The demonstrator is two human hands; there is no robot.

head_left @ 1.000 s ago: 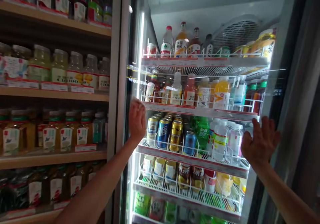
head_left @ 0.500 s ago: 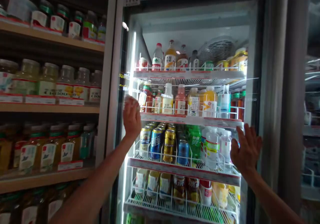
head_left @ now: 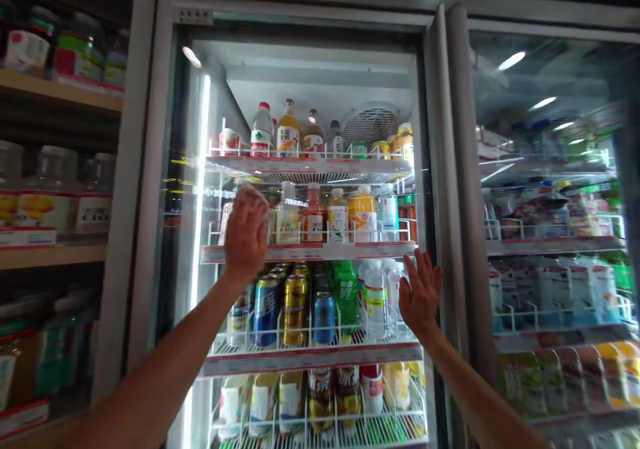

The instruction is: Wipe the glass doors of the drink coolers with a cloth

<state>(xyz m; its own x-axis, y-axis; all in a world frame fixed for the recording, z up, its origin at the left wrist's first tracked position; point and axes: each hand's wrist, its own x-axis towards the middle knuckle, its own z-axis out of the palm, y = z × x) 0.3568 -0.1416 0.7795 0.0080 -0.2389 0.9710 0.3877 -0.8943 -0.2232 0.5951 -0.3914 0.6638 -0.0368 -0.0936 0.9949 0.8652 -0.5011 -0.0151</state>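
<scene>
The left hand [head_left: 245, 242] grasped a cloth [head_left: 255, 194] at the glass door [head_left: 320, 55]; the right hand [head_left: 421, 292] was released. Work seemed underway, but finished and remaining parts were unclear.

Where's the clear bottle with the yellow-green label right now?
In the head view, the clear bottle stands right of centre on the shelf with the short blue can, right of the green bottle and left of the right hand.
</scene>
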